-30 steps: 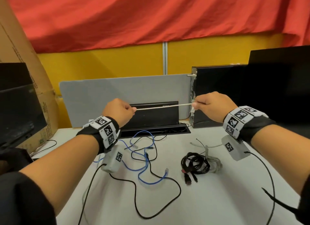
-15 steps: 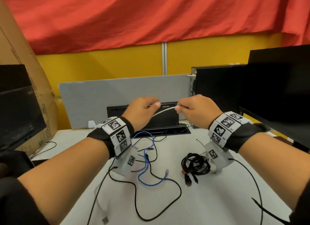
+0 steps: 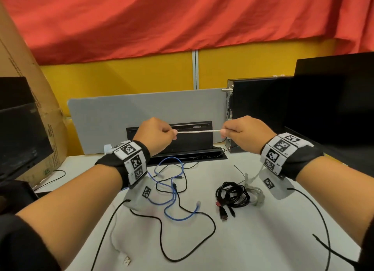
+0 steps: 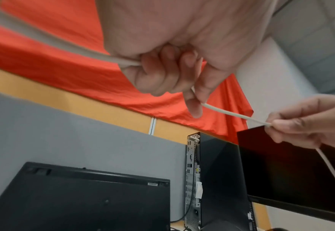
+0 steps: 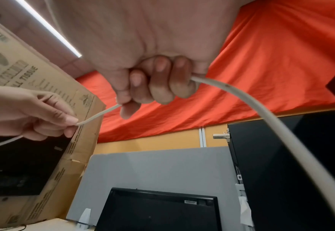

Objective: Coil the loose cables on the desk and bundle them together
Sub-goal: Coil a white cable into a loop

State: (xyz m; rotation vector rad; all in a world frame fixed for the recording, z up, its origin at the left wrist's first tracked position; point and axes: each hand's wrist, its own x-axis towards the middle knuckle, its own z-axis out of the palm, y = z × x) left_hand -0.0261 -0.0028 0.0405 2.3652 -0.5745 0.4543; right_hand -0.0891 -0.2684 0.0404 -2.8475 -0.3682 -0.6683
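A white cable [image 3: 199, 131] is stretched taut in the air between both hands, above the desk's back edge. My left hand [image 3: 156, 134] grips one side of it in a fist [image 4: 162, 75]; my right hand [image 3: 241, 132] grips the other side [image 5: 152, 84]. The cable [image 5: 281, 132] runs on past the right fist and down. Its USB plug end [image 3: 126, 261] lies on the desk at the front left. A loose blue cable [image 3: 172, 191] and a loose black cable [image 3: 182, 230] lie tangled at the desk's centre. A coiled black bundle [image 3: 232, 196] lies to the right.
A grey coiled cable [image 3: 256, 194] sits beside the black bundle. A black computer tower [image 3: 257, 113], a monitor [image 3: 334, 100], a grey divider panel [image 3: 141, 113] and an open cable tray [image 3: 182, 155] line the back. A cardboard box [image 3: 30, 88] and another monitor [image 3: 18, 133] stand at the left.
Half a second ago the hands were close together with the white cable slack. They have moved apart and the stretch between them is taut and level again.
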